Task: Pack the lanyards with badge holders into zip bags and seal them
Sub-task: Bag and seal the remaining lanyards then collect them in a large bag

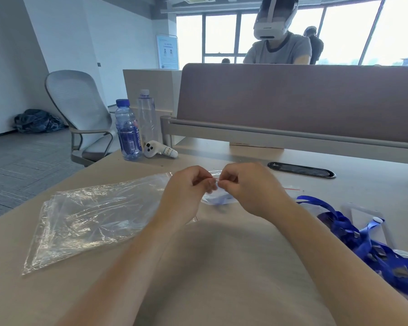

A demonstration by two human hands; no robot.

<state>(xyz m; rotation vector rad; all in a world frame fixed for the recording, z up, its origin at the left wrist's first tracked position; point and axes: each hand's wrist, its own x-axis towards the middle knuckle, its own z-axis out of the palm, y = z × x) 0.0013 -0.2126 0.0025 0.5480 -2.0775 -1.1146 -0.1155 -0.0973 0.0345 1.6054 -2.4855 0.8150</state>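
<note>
My left hand point(186, 191) and my right hand point(247, 187) meet at the middle of the desk, both pinching the red-striped top edge of a small clear zip bag point(218, 200). A blue lanyard shows through the bag below my fingers. My hands hide most of that bag. A pile of blue lanyards with badge holders point(372, 241) lies at the right. A stack of empty clear zip bags point(87, 217) lies flat at the left.
Two water bottles point(127, 130) and a white controller point(159, 149) stand at the far left of the desk. A black cable grommet point(302, 170) sits at the back right. A brown divider panel point(292, 100) closes the far edge, with a person in a headset behind it.
</note>
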